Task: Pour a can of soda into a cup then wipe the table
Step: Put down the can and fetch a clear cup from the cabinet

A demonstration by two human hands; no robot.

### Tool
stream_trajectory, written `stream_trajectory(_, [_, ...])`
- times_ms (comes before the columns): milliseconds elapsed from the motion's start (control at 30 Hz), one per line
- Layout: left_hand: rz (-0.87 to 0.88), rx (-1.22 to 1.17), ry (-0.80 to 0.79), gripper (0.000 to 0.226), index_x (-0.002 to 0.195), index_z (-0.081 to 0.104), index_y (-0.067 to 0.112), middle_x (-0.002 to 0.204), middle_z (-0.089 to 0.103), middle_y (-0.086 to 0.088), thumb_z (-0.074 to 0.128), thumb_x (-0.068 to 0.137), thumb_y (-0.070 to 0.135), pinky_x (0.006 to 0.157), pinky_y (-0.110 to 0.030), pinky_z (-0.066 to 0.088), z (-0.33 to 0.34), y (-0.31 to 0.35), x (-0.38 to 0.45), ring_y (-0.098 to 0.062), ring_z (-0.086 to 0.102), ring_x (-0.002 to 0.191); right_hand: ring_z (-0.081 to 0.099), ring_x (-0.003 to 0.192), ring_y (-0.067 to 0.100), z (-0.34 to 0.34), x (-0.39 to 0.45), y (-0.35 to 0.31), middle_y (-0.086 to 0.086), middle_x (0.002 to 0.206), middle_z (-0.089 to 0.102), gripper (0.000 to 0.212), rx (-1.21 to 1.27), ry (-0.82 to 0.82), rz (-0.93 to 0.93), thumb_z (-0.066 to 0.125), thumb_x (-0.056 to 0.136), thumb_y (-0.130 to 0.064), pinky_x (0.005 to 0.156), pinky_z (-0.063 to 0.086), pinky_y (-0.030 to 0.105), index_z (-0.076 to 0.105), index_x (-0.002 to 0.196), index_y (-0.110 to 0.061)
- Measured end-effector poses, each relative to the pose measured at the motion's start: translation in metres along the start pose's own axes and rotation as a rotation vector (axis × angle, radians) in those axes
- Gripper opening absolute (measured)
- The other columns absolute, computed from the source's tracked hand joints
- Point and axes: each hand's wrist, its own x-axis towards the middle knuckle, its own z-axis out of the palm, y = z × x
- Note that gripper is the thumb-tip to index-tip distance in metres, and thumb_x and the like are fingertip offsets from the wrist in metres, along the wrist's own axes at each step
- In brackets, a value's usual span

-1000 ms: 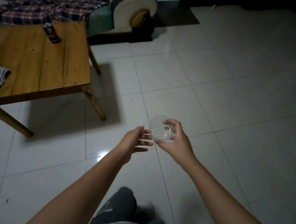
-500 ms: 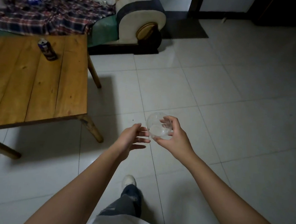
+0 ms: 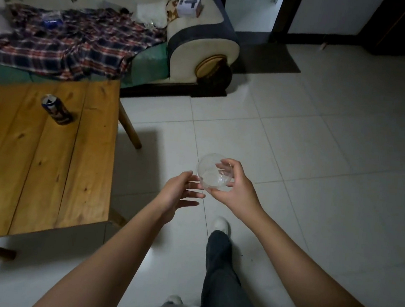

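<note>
Head view: your right hand (image 3: pixel 236 193) grasped the clear cup (image 3: pixel 213 174) above the floor; your left hand (image 3: pixel 177 195) lay released beside it, fingertips near its rim. The can (image 3: pixel 56 110) stood on the far tabletop (image 3: pixel 46 170). Fetching step, apparently; next, set the cup beside the can.

Wooden table (image 3: pixel 46 175) bears an apparently opened can (image 3: pixel 56 110).

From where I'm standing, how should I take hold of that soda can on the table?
Grip the soda can round its middle, wrapping the side wall. It stands upright on the wooden table with open wood all around it. Reaching in with the free left hand from the table's near edge looks easiest.
</note>
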Motion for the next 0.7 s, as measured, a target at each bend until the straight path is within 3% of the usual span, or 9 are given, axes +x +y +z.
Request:
stream_trajectory(233, [-0.003, -0.090, 0.108, 0.039, 0.111, 0.058, 0.005, 0.081, 0.063, -0.005, 0.032, 0.097, 0.031, 0.076, -0.036, 0.053, 0.016, 0.077, 0.104, -0.020, 0.064, 0.071, 0.047, 0.111, 0.002, -0.035, 0.142, 0.006, -0.008, 0.127, 0.051, 0.073, -0.020, -0.098, -0.045, 0.078, 0.070, -0.026, 0.089, 0.037, 0.014, 0.036, 0.128, -0.018])
stream_trajectory(400, [0.017, -0.157, 0.193, 0.041, 0.112, 0.059, 0.002, 0.085, 0.063, -0.008, 0.033, 0.097, 0.030, 0.078, -0.036, 0.054, 0.025, 0.131, 0.161, -0.020, 0.064, 0.071, 0.049, 0.116, 0.008, -0.057, 0.235, 0.002, -0.007, 0.128, 0.052, 0.069, -0.067, -0.181, -0.115, 0.077, 0.072, -0.022, 0.091, 0.041, 0.021, 0.037, 0.127, -0.018])
stream_trajectory(700, [0.046, -0.251, 0.321, 0.036, 0.098, 0.061, 0.008, 0.084, 0.064, -0.009, 0.034, 0.098, 0.032, 0.072, -0.034, 0.054, -0.009, 0.182, 0.220, -0.019, 0.065, 0.071, 0.048, 0.116, 0.006, -0.039, 0.347, -0.019, -0.007, 0.129, 0.052, 0.068, -0.122, -0.365, -0.213, 0.076, 0.073, -0.020, 0.092, 0.041, 0.021, 0.036, 0.128, -0.020])
